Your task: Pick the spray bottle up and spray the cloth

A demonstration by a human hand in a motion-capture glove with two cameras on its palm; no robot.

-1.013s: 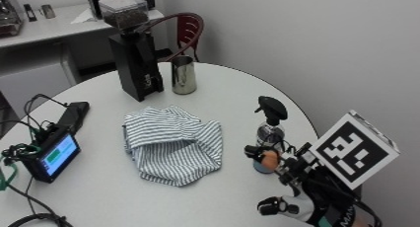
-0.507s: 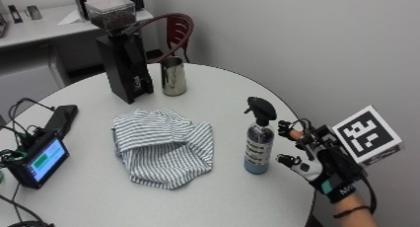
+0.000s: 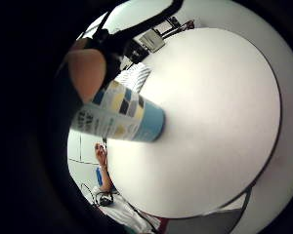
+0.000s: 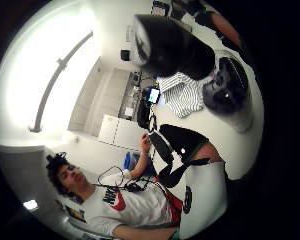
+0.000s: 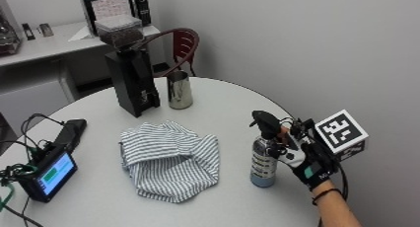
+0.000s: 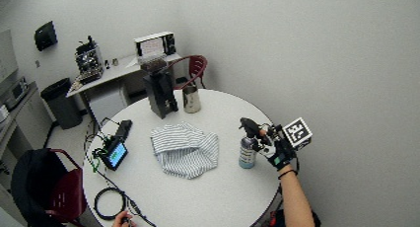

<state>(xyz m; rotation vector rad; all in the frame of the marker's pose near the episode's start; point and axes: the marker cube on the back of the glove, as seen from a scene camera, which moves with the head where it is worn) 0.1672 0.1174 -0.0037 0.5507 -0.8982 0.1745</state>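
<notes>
At lower right, my gloved right hand (image 5: 303, 153) curls round the neck of the spray bottle (image 5: 263, 151), which stands upright on the white round table (image 5: 223, 96). Left of it, at center, lies the striped cloth (image 5: 169, 159), crumpled. Farther back, upper left, stand a steel cup (image 5: 179, 90) and a black grinder (image 5: 130, 69).
</notes>
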